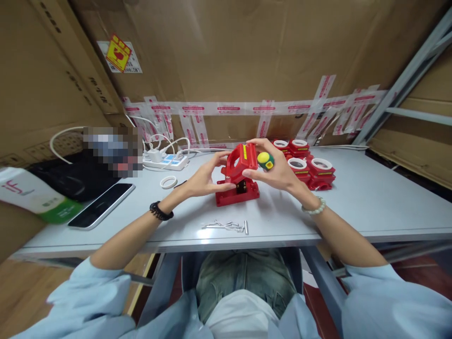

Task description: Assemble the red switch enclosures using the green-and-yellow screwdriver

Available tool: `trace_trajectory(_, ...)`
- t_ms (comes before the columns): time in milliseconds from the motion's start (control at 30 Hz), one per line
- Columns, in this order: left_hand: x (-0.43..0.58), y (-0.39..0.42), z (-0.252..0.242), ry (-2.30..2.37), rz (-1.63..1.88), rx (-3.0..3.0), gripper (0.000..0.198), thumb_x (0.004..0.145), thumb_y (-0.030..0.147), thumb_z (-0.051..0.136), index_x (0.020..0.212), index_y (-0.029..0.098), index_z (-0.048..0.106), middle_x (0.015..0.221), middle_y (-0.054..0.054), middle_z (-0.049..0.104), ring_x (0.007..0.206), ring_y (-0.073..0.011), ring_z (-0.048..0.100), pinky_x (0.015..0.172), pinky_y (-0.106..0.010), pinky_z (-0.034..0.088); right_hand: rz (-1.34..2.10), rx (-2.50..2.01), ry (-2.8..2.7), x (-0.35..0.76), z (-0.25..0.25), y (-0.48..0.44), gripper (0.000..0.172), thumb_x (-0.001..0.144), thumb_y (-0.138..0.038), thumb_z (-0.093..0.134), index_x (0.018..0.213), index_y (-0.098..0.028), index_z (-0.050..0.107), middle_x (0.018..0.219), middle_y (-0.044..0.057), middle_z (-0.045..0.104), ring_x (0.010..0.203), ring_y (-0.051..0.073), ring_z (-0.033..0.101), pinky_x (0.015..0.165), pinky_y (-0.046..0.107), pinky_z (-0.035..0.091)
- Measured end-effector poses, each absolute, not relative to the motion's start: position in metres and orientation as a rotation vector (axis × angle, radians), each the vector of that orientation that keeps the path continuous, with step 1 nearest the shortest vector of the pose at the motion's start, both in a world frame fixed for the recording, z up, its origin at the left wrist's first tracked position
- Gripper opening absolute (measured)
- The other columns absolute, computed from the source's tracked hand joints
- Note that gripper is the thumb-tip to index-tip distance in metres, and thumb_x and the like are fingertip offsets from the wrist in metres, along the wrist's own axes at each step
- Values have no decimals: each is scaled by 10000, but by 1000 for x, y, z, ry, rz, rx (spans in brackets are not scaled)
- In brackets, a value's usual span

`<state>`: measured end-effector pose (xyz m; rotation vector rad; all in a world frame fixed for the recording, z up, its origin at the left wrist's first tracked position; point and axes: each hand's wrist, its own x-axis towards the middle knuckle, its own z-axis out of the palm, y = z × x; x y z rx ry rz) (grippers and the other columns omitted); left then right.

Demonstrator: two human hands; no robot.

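Note:
A red plastic housing [240,162] is held tilted over a red base part [236,194] that lies on the grey table [370,202]. My left hand [203,179] grips the housing's left side with fingers curled round it. My right hand [278,167] pinches its right side and also holds a stubby screwdriver with a green and yellow handle [265,160] in the palm. Several small metal screws or pins [226,226] lie near the table's front edge.
Several finished red parts with white rings [310,168] stand to the right. A loose white ring [168,181], a white power strip with cables [165,162], a phone [102,205] and a black bag [76,176] are on the left. Cardboard walls rise behind.

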<state>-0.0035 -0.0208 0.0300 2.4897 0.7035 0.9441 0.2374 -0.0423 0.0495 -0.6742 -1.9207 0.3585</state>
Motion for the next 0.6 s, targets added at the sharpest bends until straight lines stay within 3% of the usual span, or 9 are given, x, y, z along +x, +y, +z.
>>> trace_trajectory(100, -5, -16, 26, 805, 899, 2473, 792, 784, 456, 730, 1445, 219, 363, 1250, -120, 627, 1155, -266, 601, 1009, -428, 466, 291, -712, -1816, 246, 55, -38, 718, 634, -525, 833, 1213, -231, 526, 1184, 84, 689, 1104, 240, 664, 938, 407, 545)
trace_trajectory(233, -14, -19, 26, 943, 698, 2539, 757, 767, 505, 720, 1408, 212, 446, 1117, -86, 677, 1030, -253, 637, 930, -398, 486, 154, -743, -1656, 251, 62, -37, 584, 689, -562, 777, 1116, -232, 555, 997, 44, 725, 905, 199, 690, 857, 397, 552)
trace_trajectory(367, -12, -23, 27, 1011, 529, 2632, 721, 763, 523, 705, 1370, 190, 503, 1019, -86, 707, 904, -249, 665, 856, -378, 491, 144, -745, -1643, 250, 62, -37, 517, 713, -537, 762, 1078, -225, 570, 968, 37, 721, 912, 199, 692, 839, 383, 544)
trace_trajectory(467, -7, -28, 27, 1067, 490, 2671, 726, 763, 531, 695, 1366, 170, 508, 1024, -110, 715, 906, -268, 676, 882, -398, 478, 171, -752, -1655, 249, 60, -37, 499, 709, -504, 773, 1069, -219, 579, 976, 42, 713, 937, 206, 693, 800, 365, 549)
trace_trajectory(600, -2, -37, 23, 1128, 438, 2690, 848, 738, 549, 707, 1438, 178, 403, 1166, -154, 684, 1023, -310, 658, 966, -462, 433, 162, -750, -1668, 249, 58, -36, 475, 721, -482, 764, 1073, -223, 576, 972, 29, 705, 951, 201, 692, 826, 365, 551)
